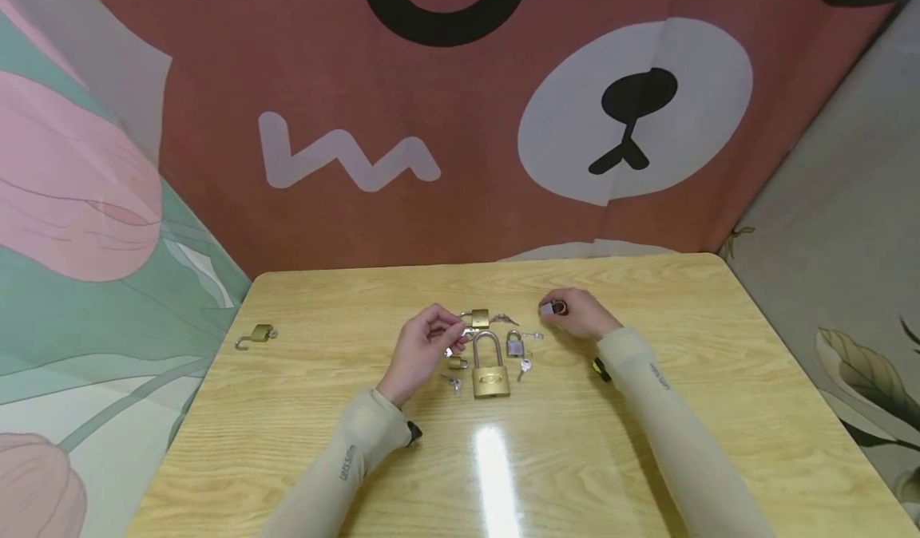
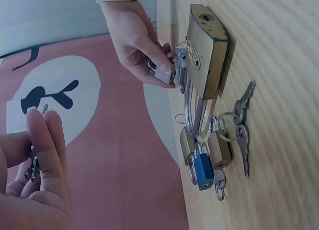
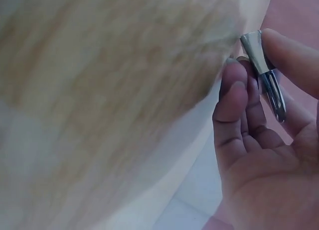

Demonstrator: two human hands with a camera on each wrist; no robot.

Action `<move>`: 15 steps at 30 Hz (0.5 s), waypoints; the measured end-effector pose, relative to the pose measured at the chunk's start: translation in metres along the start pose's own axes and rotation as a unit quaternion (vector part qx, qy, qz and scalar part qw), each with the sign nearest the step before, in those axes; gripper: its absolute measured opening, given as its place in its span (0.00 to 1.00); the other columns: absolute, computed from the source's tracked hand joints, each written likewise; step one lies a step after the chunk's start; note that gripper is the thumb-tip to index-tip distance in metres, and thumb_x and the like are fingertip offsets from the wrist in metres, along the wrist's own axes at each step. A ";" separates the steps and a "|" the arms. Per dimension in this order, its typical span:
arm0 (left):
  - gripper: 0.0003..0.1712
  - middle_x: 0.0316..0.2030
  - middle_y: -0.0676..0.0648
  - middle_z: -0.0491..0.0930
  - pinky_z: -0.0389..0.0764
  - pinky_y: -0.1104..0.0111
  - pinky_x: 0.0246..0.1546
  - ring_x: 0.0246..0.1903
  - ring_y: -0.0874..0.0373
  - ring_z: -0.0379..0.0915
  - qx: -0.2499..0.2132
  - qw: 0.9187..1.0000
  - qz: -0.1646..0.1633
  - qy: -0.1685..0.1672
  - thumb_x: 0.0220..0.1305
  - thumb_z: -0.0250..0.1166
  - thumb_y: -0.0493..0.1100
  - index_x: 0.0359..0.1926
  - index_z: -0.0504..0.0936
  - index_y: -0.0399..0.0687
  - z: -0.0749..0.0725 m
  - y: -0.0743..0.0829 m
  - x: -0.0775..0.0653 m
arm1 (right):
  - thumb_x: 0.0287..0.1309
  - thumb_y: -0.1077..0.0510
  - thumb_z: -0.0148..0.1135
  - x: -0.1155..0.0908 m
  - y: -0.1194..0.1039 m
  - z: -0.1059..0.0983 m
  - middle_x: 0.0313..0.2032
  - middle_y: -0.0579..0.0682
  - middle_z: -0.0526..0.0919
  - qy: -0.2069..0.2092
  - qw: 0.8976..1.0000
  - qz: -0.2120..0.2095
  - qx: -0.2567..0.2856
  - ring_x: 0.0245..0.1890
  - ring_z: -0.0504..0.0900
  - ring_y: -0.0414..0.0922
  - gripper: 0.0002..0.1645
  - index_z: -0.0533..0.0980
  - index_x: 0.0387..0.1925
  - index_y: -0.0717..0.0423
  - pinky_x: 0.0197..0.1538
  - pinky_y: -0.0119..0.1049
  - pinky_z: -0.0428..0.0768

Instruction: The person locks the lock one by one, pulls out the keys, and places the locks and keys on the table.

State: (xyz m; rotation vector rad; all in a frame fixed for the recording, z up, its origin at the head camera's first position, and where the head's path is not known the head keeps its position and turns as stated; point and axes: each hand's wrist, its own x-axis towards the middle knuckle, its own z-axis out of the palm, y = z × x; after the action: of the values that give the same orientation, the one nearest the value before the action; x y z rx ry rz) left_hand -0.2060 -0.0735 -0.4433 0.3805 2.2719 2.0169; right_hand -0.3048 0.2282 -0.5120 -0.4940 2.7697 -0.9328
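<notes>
My left hand (image 1: 422,348) is raised beside the group of locks and pinches small metal keys (image 2: 34,165) between thumb and fingers; one key tip pokes out above the fingertips. Over to the right, my right hand (image 1: 580,314) holds a small silver padlock (image 1: 552,309) between thumb and fingers. Its shackle (image 3: 275,98) points toward the palm in the right wrist view. Between the hands lies a large brass padlock (image 1: 492,381), shackle toward the wall. Around it are a brass padlock (image 1: 479,318), a grey padlock (image 1: 514,347) and a blue padlock (image 2: 203,171).
Loose keys (image 1: 525,369) lie right of the large padlock, and a ringed pair of keys (image 2: 241,125) lies left of it. An unlocked brass padlock (image 1: 262,333) sits apart near the left edge of the wooden table (image 1: 611,458). A printed cloth (image 1: 467,227) hangs behind.
</notes>
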 end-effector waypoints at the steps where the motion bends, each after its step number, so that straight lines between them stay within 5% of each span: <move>1: 0.06 0.37 0.28 0.83 0.86 0.46 0.39 0.35 0.39 0.81 -0.001 1.000 0.000 -0.002 0.67 0.60 0.31 0.41 0.77 0.30 0.001 0.000 0.000 | 0.64 0.55 0.63 -0.001 0.001 0.000 0.50 0.60 0.83 -0.001 1.000 0.004 0.001 0.48 0.79 0.53 0.18 0.79 0.53 0.58 0.54 0.56 0.81; 5: 0.06 0.38 0.25 0.82 0.88 0.51 0.38 0.36 0.35 0.80 -0.007 1.000 0.000 -0.006 0.67 0.60 0.31 0.41 0.76 0.29 0.002 -0.001 0.000 | 0.64 0.53 0.64 -0.002 0.004 0.001 0.51 0.59 0.83 -0.006 1.000 0.017 0.003 0.49 0.80 0.52 0.19 0.79 0.53 0.55 0.54 0.55 0.81; 11: 0.07 0.39 0.21 0.80 0.83 0.39 0.41 0.38 0.28 0.77 -0.016 1.000 0.003 -0.009 0.68 0.59 0.31 0.41 0.75 0.27 0.003 0.000 0.000 | 0.62 0.55 0.65 0.000 0.005 -0.001 0.50 0.59 0.84 -0.001 1.000 0.001 -0.004 0.49 0.80 0.52 0.18 0.80 0.52 0.56 0.54 0.55 0.81; 15: 0.06 0.39 0.22 0.80 0.80 0.35 0.42 0.37 0.33 0.79 -0.012 1.000 0.007 -0.006 0.68 0.59 0.32 0.41 0.76 0.29 0.002 -0.002 0.000 | 0.60 0.55 0.67 0.001 0.005 -0.001 0.46 0.59 0.80 0.006 1.000 0.005 -0.015 0.43 0.77 0.51 0.19 0.80 0.52 0.56 0.47 0.50 0.81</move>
State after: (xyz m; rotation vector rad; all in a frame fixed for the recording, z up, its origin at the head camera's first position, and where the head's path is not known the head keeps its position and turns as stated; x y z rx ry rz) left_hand -0.2063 -0.0718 -0.4453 0.4062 2.2420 2.0396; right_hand -0.3071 0.2318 -0.5141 -0.4810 2.7973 -0.8963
